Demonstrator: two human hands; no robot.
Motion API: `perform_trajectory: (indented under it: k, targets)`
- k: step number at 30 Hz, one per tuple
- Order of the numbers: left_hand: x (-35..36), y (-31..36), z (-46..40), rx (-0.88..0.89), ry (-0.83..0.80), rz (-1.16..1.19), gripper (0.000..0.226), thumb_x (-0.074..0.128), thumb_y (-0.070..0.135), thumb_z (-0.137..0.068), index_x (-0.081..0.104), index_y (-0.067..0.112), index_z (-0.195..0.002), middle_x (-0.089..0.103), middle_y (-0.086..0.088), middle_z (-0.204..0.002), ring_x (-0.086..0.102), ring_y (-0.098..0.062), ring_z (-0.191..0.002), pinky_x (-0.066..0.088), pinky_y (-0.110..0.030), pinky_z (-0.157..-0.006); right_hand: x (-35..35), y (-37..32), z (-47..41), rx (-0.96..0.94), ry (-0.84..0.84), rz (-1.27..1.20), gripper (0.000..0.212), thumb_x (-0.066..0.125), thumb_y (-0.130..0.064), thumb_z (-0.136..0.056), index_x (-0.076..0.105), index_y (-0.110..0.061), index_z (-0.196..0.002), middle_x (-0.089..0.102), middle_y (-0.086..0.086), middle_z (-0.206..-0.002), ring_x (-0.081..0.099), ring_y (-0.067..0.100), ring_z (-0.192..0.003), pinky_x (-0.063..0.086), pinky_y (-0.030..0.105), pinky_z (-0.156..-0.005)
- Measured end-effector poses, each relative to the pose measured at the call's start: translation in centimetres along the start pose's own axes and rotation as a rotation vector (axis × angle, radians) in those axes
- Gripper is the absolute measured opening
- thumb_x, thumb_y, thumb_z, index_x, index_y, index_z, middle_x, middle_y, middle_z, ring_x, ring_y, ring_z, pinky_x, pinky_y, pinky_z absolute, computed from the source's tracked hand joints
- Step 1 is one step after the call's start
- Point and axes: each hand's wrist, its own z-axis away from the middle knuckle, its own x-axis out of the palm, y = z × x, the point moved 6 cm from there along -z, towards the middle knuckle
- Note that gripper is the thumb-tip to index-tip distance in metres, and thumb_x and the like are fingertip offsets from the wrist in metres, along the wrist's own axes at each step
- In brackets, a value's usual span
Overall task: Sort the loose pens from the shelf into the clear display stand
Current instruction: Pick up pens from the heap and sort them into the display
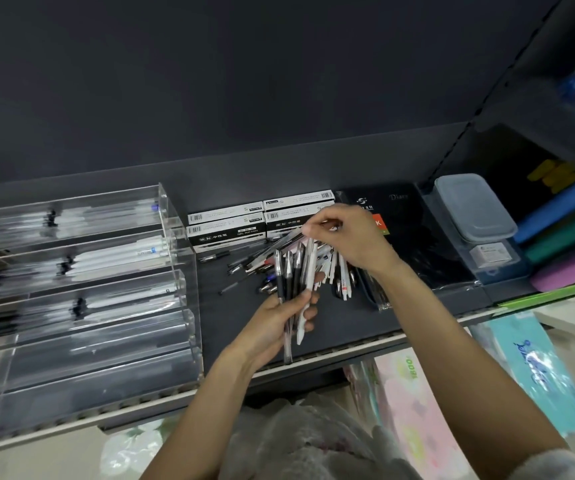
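A heap of loose black and white pens (251, 268) lies on the dark shelf (341, 327). My left hand (279, 320) grips a bundle of several pens (294, 282), their tips pointing up and away. My right hand (345, 237) hovers over the heap and pinches the end of one pen (288, 239) between thumb and fingers. The clear tiered display stand (81, 289) stands at the left; its upper tiers hold pens, its lower tiers look bare.
Black-and-white pen boxes (262, 216) are stacked behind the heap. A dark diary (400, 223) in wrap and a grey lidded plastic box (476, 213) sit to the right, with coloured folders (563, 233) beyond. Packets lie below the shelf edge.
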Motion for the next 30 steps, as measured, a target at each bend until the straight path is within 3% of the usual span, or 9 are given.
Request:
perform_trajectory:
  k: [5, 8, 12, 14, 17, 21, 25, 28, 30]
  targets:
    - [0.1, -1.3, 0.0, -0.019, 0.064, 0.165, 0.036, 0.049, 0.005, -0.091, 0.054, 0.001, -0.126, 0.053, -0.001, -0.079, 0.045, -0.007, -0.06, 0.038, -0.018, -0.05, -3.7, -2.2, 1.5, -0.049, 0.239, -0.036, 0.016, 0.064, -0.032, -0.087, 0.064, -0.016, -0.082, 0.065, -0.003, -0.062, 0.058, 0.007, -0.055, 0.051, 0.03, -0.061]
    - [0.0, -1.0, -0.5, 0.042, 0.126, 0.334, 0.038, 0.047, 0.004, -0.09, 0.054, 0.003, -0.127, 0.054, -0.001, -0.08, 0.046, -0.006, -0.059, 0.039, -0.016, -0.049, -4.9, -2.9, 3.9, -0.083, 0.395, -0.114, 0.014, 0.063, -0.024, -0.089, 0.059, -0.012, -0.085, 0.067, -0.003, -0.065, 0.063, 0.008, -0.057, 0.053, 0.03, -0.059]
    - [0.2, 0.1, -1.1, 0.12, 0.186, 0.513, 0.03, 0.043, 0.008, -0.095, 0.061, 0.008, -0.119, 0.071, -0.006, -0.091, 0.067, -0.013, -0.068, 0.056, -0.021, -0.06, -1.3, -2.1, 7.8, -0.144, 0.461, 0.052, 0.011, 0.069, -0.014, -0.084, 0.058, -0.015, -0.085, 0.065, -0.017, -0.074, 0.063, 0.004, -0.062, 0.051, 0.017, -0.057]
    - [0.4, 0.6, -1.3, 0.147, 0.207, 0.555, 0.03, 0.043, 0.008, -0.097, 0.058, 0.001, -0.122, 0.072, -0.011, -0.099, 0.072, -0.019, -0.081, 0.059, -0.029, -0.076, 0.7, -1.4, 9.4, -0.188, 0.494, 0.113, 0.011, 0.069, -0.013, -0.084, 0.058, -0.015, -0.087, 0.064, -0.018, -0.074, 0.061, 0.004, -0.06, 0.048, 0.012, -0.054]
    - [1.0, 1.1, -1.2, 0.176, 0.194, 0.504, 0.031, 0.042, 0.013, -0.098, 0.059, -0.003, -0.118, 0.07, -0.01, -0.11, 0.069, -0.02, -0.096, 0.054, -0.036, -0.089, 2.8, -0.2, 10.6, -0.219, 0.455, 0.151, 0.011, 0.06, -0.022, -0.088, 0.058, -0.016, -0.097, 0.07, -0.009, -0.083, 0.063, 0.003, -0.065, 0.052, 0.017, -0.056]
    - [1.6, 1.2, -1.1, 0.193, 0.213, 0.483, 0.037, 0.041, 0.013, -0.099, 0.077, 0.013, -0.092, 0.072, -0.004, -0.101, 0.069, -0.014, -0.086, 0.058, -0.028, -0.076, 4.3, 0.9, 11.1, -0.215, 0.357, 0.208, 0.012, 0.054, -0.02, -0.088, 0.059, -0.016, -0.098, 0.065, -0.004, -0.089, 0.061, 0.01, -0.072, 0.053, 0.03, -0.057]
    - [1.6, 1.2, -1.3, 0.222, 0.218, 0.543, 0.033, 0.047, 0.019, -0.094, 0.058, 0.014, -0.125, 0.055, 0.004, -0.072, 0.05, -0.004, -0.055, 0.049, -0.018, -0.055, 4.9, 1.2, 11.3, -0.262, 0.291, 0.263, 0.018, 0.062, -0.009, -0.084, 0.056, -0.017, -0.099, 0.061, -0.002, -0.09, 0.058, 0.015, -0.077, 0.053, 0.032, -0.059]
    - [0.5, 1.1, -1.5, 0.245, 0.247, 0.487, 0.042, 0.052, 0.024, -0.087, 0.057, 0.014, -0.128, 0.042, 0.007, -0.065, 0.037, -0.002, -0.05, 0.042, -0.015, -0.053, 5.2, 1.6, 11.1, -0.304, 0.143, 0.337, 0.024, 0.061, -0.016, -0.082, 0.059, -0.019, -0.106, 0.057, -0.004, -0.099, 0.053, 0.015, -0.091, 0.053, 0.03, -0.07]
    - [0.0, 1.1, -1.5, 0.248, 0.241, 0.43, 0.044, 0.052, 0.026, -0.087, 0.056, 0.016, -0.129, 0.038, 0.008, -0.064, 0.034, -0.002, -0.05, 0.038, -0.016, -0.054, 4.4, 2.2, 10.8, -0.3, 0.05, 0.256, 0.025, 0.06, -0.022, -0.084, 0.065, -0.021, -0.108, 0.053, -0.004, -0.103, 0.05, 0.012, -0.098, 0.048, 0.026, -0.081]
